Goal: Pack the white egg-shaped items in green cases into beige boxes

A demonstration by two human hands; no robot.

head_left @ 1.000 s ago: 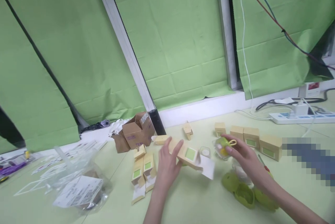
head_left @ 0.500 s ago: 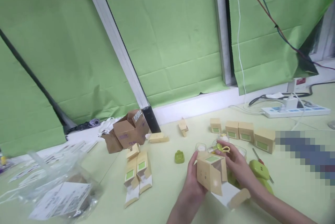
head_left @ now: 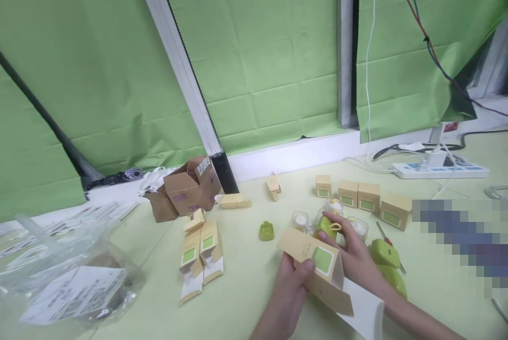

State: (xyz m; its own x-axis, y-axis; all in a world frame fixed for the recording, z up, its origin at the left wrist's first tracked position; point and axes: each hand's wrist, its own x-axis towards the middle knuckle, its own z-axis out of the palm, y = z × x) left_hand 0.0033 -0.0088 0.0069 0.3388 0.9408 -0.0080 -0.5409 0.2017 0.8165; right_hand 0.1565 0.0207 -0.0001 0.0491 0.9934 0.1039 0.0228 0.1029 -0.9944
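Note:
My left hand (head_left: pixel 291 289) is wrapped round a tan carton (head_left: pixel 313 263) with a green window and an unfolded white-lined flap. Beside it, my right hand (head_left: pixel 353 255) has its fingers closed on a small green case (head_left: pixel 327 227) with a yellow loop. Clear round containers lie around that case, one of them a clear cup (head_left: pixel 300 221) with white contents. A green tray (head_left: pixel 266 231) lies left of the hands. Right of my right hand are green cases (head_left: pixel 384 253) and a red-handled screwdriver (head_left: pixel 384 235), partly hidden.
Closed tan boxes (head_left: pixel 368 197) form a row behind the hands. Two opened cartons (head_left: pixel 209 244) lie to the left, with a brown cardboard box (head_left: pixel 190 191) behind. A plastic bag (head_left: pixel 79 287) is at far left, a power strip (head_left: pixel 440 170) at back right.
The carton in my left hand has turned, showing its long side and green window. My right hand now has the green case upright in its fingers. The view has shifted slightly.

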